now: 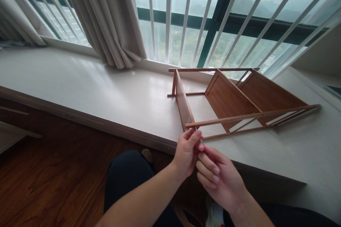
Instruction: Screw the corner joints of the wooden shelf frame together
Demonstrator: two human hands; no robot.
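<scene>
A small brown wooden rack [229, 99] lies on its side on the pale window ledge [93, 88], its shelves standing on edge and its thin rails pointing towards me. My left hand [186, 150] is at the rack's near corner, fingers pinched together just below the end of the front rail. My right hand [220, 179] is pressed against the left one, its fingers curled and its thumb touching the left fingertips. A very small item may be pinched between them, but it is hidden by the fingers.
A beige curtain [106, 17] hangs at the back left in front of a window with white bars [186, 14]. The ledge drops to a dark wooden floor [48, 181]. My knees in dark trousers [128, 181] are below the ledge's edge.
</scene>
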